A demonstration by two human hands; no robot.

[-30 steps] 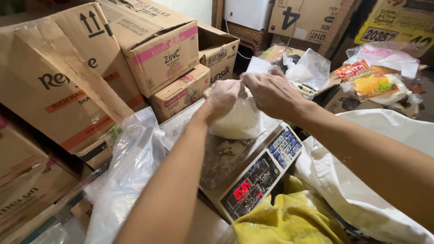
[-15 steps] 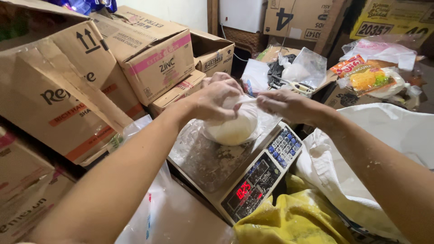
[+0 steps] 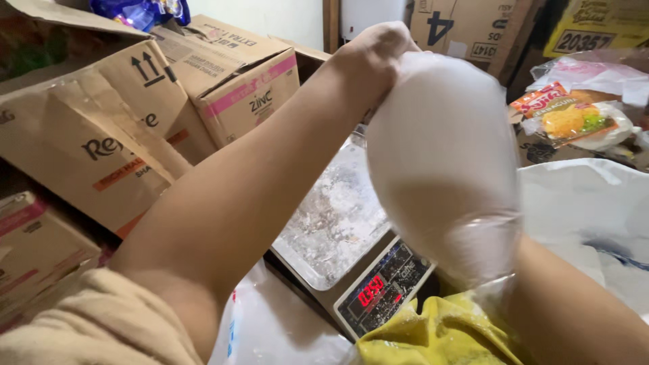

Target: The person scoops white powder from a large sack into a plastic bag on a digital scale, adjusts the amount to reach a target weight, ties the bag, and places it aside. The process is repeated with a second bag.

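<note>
My left hand (image 3: pixel 374 53) is raised close to the camera and grips the gathered top of a clear plastic bag of white powder (image 3: pixel 439 155). The bag hangs in the air above the digital scale (image 3: pixel 378 287). The scale's metal tray (image 3: pixel 331 216) is bare except for a dusting of white powder. My right forearm (image 3: pixel 574 318) comes in from the lower right and runs up behind the bag. My right hand is hidden by the bag.
Stacked cardboard boxes (image 3: pixel 101 128) fill the left and back. A yellow cloth (image 3: pixel 433 338) lies in front of the scale, a large white sack (image 3: pixel 595 203) to its right. Bagged snack packets (image 3: pixel 571 120) sit at the back right. Loose clear plastic (image 3: pixel 270 331) lies at the front.
The bag has been lifted off the scale tray and up toward the camera in my left hand. My right hand has gone from the bag's neck to behind the bag.
</note>
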